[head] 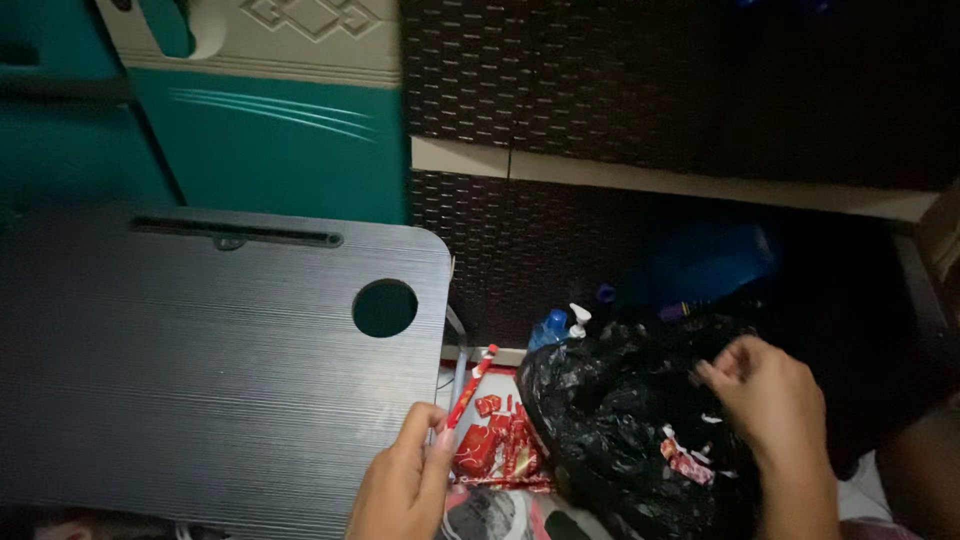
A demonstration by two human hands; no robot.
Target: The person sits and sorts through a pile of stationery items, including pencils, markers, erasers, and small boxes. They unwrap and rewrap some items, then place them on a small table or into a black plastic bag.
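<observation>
Looking down from the head view, 2 hands work at the near edge of a dark desk (200,370) with a round hole near its right corner. The left hand (405,485) sits at the desk's near right edge, wrist low, fingers (432,440) closed in a pinch on a slim red and white stick wrapper (470,390), which slants up and right, so it stays clear of the pile of red wrappers (495,445) lying just right of the desk. The right hand (765,400) reaches in from the near right, palm down, fingers curled and gripping the rim of a black plastic bag (610,420), apparently to keep its mouth up and open. More red scraps show inside the bag. Far of it stand small bottles (562,325) against a dark woven cabinet (650,90); a teal chest (270,140) stands far left.
</observation>
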